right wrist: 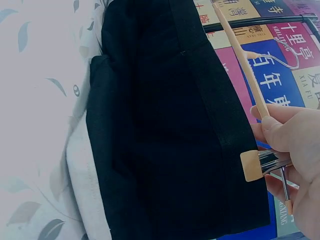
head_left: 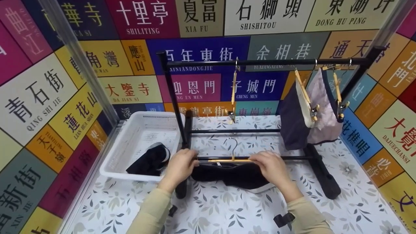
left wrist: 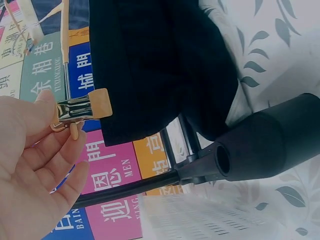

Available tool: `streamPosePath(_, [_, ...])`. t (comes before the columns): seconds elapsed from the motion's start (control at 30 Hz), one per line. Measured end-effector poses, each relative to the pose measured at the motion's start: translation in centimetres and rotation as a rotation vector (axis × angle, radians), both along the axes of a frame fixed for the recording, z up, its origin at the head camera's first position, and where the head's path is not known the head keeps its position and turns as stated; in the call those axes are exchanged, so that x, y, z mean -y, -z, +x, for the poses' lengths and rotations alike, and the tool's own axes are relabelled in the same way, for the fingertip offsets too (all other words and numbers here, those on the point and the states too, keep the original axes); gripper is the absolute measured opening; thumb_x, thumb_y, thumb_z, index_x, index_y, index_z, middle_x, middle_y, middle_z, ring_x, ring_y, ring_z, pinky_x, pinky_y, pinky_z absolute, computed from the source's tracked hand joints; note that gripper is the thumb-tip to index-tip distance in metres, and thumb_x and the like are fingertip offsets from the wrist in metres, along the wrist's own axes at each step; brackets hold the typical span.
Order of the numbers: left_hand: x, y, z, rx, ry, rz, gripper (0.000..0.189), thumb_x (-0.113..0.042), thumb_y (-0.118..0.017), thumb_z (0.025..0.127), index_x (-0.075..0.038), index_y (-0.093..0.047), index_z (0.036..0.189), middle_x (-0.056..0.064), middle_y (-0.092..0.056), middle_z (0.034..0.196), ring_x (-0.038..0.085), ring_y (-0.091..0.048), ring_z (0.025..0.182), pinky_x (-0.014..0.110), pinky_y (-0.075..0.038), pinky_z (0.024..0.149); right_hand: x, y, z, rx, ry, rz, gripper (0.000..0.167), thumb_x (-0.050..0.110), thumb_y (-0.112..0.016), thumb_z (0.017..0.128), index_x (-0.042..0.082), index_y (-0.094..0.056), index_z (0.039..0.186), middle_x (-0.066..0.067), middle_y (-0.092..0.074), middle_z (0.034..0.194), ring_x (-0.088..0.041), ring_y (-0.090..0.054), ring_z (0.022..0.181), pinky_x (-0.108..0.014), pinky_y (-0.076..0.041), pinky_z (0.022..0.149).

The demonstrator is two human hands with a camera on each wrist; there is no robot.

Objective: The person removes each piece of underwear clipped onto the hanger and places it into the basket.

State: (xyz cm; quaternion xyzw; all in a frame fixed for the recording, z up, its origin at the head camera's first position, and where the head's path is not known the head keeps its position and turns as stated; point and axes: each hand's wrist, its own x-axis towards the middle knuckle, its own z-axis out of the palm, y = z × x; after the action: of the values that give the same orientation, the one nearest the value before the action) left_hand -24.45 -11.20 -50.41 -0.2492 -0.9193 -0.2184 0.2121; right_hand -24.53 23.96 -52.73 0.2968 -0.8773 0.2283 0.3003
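Note:
Both hands hold a wooden clip hanger (head_left: 217,160) low in front of the rack, its metal hook pointing up. A black garment with a white edge (head_left: 239,175), perhaps briefs or shorts, hangs from its clips. My left hand (head_left: 182,165) is at the left end; in the left wrist view its thumb and fingers pinch a metal clip (left wrist: 75,111) with its wooden pad over the garment's corner. My right hand (head_left: 271,165) grips the other end, thumb and fingers round the wooden bar (right wrist: 256,90). Beside those fingers, a second clip (right wrist: 251,166) bites the waistband.
A black clothes rack (head_left: 208,63) stands on the floral-patterned surface. From its top bar hang a bare hanger (head_left: 233,92), a dark garment (head_left: 292,122) and a pale pink one (head_left: 320,120). At the left, a white basket (head_left: 112,164) holds another black garment (head_left: 149,162). Sign-covered walls enclose the space.

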Motion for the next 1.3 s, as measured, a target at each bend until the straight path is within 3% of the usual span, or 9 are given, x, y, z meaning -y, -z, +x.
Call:
streamPosePath(0.37, [-0.3,1.2,0.2,-0.006,-0.033,-0.047,0.02,-0.014,-0.079,0.083,-0.008,-0.066,0.098,0.006,-0.064,0.089,0.029,-0.062,0.082,0.044,-0.051,0.074,0.1,0.6,0.3,0.031,0.0,-0.006,0.02,0.004,-0.079,0.08,0.019,-0.076,0.094,0.006,-0.072,0.091,-0.021,-0.065,0.086,-0.043,-0.049,0.082])
streamPosePath(0.8, [-0.4,1.8,0.3,-0.073,-0.043,-0.038,0.023,-0.016,-0.081,0.08,-0.009,-0.066,0.096,0.006,-0.065,0.087,0.029,-0.062,0.079,0.045,-0.051,0.07,0.1,0.9,0.2,0.048,0.005,-0.004,0.02,0.005,-0.078,0.08,0.019,-0.076,0.095,0.006,-0.072,0.091,-0.021,-0.064,0.084,-0.042,-0.048,0.078])
streamPosePath(1.3, [-0.5,1.6,0.4,-0.104,-0.067,-0.043,0.018,-0.015,-0.079,0.08,-0.01,-0.067,0.092,0.004,-0.068,0.085,0.027,-0.062,0.076,0.042,-0.05,0.067,0.1,1.2,0.3,0.064,0.006,-0.007,0.021,0.005,-0.079,0.081,0.02,-0.076,0.095,0.007,-0.072,0.091,-0.021,-0.066,0.085,-0.044,-0.049,0.079])
